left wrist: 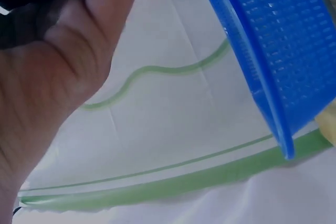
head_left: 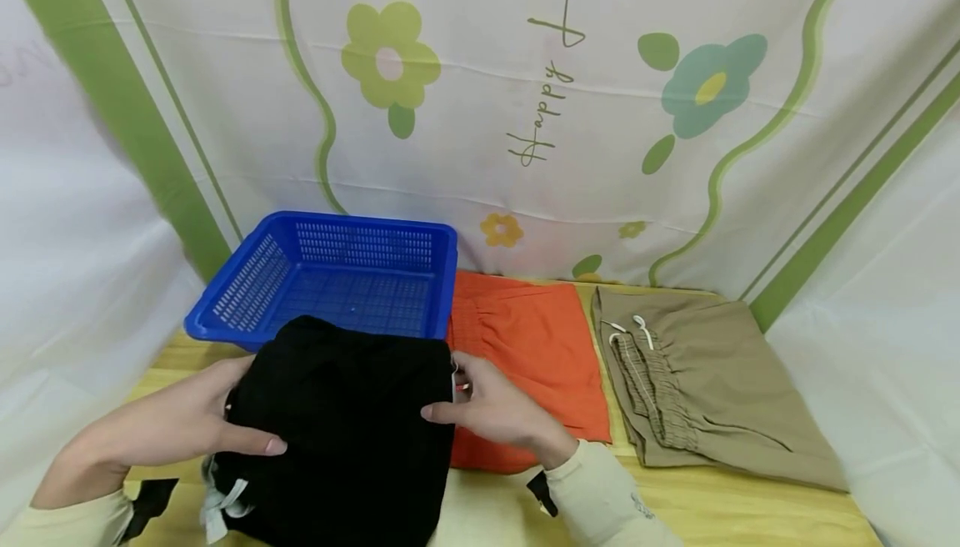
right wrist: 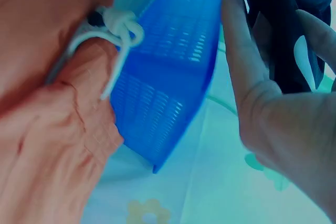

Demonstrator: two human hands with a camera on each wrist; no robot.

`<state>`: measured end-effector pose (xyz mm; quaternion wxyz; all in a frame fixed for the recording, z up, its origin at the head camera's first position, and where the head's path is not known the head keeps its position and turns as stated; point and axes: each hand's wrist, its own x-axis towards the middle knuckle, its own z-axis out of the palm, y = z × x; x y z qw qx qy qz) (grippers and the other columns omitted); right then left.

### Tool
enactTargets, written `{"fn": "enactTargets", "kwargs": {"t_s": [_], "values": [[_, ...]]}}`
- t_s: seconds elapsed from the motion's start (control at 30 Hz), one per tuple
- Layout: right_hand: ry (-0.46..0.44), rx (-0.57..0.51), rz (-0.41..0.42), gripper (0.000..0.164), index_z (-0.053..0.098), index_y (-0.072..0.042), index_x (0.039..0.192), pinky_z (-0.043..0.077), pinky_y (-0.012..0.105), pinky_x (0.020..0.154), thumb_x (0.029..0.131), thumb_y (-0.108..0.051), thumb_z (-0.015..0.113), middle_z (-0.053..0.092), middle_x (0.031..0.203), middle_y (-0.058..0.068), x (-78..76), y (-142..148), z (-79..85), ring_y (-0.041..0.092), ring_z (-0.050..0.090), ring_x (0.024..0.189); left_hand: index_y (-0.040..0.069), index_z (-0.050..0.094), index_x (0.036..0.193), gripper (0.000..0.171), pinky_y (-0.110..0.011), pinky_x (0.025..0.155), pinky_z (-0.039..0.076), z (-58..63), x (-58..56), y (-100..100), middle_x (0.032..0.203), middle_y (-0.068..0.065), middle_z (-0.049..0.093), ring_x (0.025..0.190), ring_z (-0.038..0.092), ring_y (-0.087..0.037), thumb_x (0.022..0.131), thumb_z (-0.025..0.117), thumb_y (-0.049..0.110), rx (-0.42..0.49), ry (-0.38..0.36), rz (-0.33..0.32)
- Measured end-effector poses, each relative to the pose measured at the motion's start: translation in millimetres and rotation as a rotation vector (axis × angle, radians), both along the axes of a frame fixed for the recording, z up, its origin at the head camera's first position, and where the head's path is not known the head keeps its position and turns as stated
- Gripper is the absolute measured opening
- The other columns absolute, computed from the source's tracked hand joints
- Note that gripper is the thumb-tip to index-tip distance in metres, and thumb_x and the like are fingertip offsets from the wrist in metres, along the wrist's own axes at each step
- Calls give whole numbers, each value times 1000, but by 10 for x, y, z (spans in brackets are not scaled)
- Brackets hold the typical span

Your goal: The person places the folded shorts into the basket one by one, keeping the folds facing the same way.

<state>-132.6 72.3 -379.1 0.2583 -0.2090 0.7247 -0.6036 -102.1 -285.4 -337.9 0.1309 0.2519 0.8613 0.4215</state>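
A folded black garment point(head_left: 352, 422) is held up between both hands in front of the basket, with a pale tie point(head_left: 221, 505) hanging at its lower left. My left hand point(head_left: 176, 418) grips its left side, thumb on the front and the other fingers hidden behind. On the opposite side my right hand point(head_left: 495, 405) pinches the edge, thumb in front. In the right wrist view, dark cloth point(right wrist: 283, 30) lies between the right thumb and fingers. The blue plastic basket point(head_left: 363, 222) stands just behind the garment, whose top overlaps the near rim.
Folded orange pants or shorts point(head_left: 547, 355) lie right of the basket, partly behind the right hand; a white drawstring point(right wrist: 123, 30) shows in the right wrist view. Folded khaki drawstring pants point(head_left: 735, 388) lie farther right on the wooden table point(head_left: 675, 505). A printed curtain point(head_left: 465, 155) hangs behind.
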Motion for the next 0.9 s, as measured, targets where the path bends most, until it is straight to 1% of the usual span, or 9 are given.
{"fn": "enactTargets", "kwargs": {"t_s": [0.1, 0.17, 0.27, 0.43, 0.53, 0.63, 0.73, 0.83, 0.9], "values": [[43, 1, 3, 44, 52, -9, 136, 57, 35, 83, 96, -15, 70, 68, 113, 6, -15, 42, 69, 22, 67, 98, 37, -5, 163, 121, 1, 100, 12, 63, 2, 34, 169, -1, -4, 150, -4, -7, 83, 86, 24, 27, 21, 13], [47, -18, -7, 45, 50, -9, 137, 58, 38, 80, 97, -14, 69, 67, 113, 8, -23, 69, 115, 23, 68, 95, 35, -6, 163, 119, -18, 117, 14, 108, 1, 44, 169, -5, -5, 152, -5, -21, 85, 84, 23, 18, -12, 48], [52, -60, -29, 47, 47, -8, 139, 59, 40, 80, 98, -12, 68, 64, 120, 10, -38, 103, 181, 24, 69, 97, 31, 1, 164, 111, -35, 116, 31, 149, -26, 64, 169, -8, 7, 152, 9, -33, 88, 82, 23, 6, -11, 77], [85, -137, -55, 45, 46, -11, 140, 56, 40, 91, 100, -11, 65, 56, 129, 14, -75, 147, 248, 27, 65, 112, 33, 20, 163, 92, -13, 99, 40, 214, -60, 139, 161, -1, 34, 142, 36, -8, 92, 77, 19, 45, 76, 63], [101, -189, -78, 43, 44, -13, 140, 54, 42, 95, 102, -13, 63, 54, 133, 14, -100, 161, 273, 29, 62, 117, 33, 17, 163, 92, -10, 98, 38, 264, -79, 199, 162, 1, 32, 142, 36, -5, 94, 75, 13, 94, 95, 68], [121, -220, -93, 45, 42, -19, 144, 52, 43, 98, 103, -17, 61, 52, 139, 11, -132, 176, 295, 29, 59, 122, 31, 7, 164, 97, -15, 108, 32, 304, -102, 248, 167, -1, 17, 150, 23, -15, 96, 73, 13, 122, 70, 121], [153, -218, -92, 51, 39, -26, 149, 50, 43, 101, 104, -21, 61, 50, 143, 7, -175, 188, 307, 28, 56, 125, 25, -9, 163, 104, -42, 123, 12, 340, -126, 271, 169, -6, -7, 153, -4, -32, 97, 72, 21, 113, 25, 215], [169, -222, -76, 58, 36, -30, 152, 49, 45, 102, 102, -20, 64, 49, 145, 6, -223, 191, 308, 28, 54, 127, 25, -18, 160, 110, -72, 113, -3, 374, -155, 292, 166, -5, -20, 151, -18, -34, 97, 72, 28, 103, 2, 287], [167, -219, -68, 66, 33, -35, 153, 50, 45, 101, 99, -19, 68, 49, 147, 4, -247, 192, 309, 27, 54, 128, 27, -19, 159, 111, -71, 113, -1, 401, -176, 309, 165, -4, -20, 151, -18, -33, 97, 72, 30, 102, 11, 302]]}}
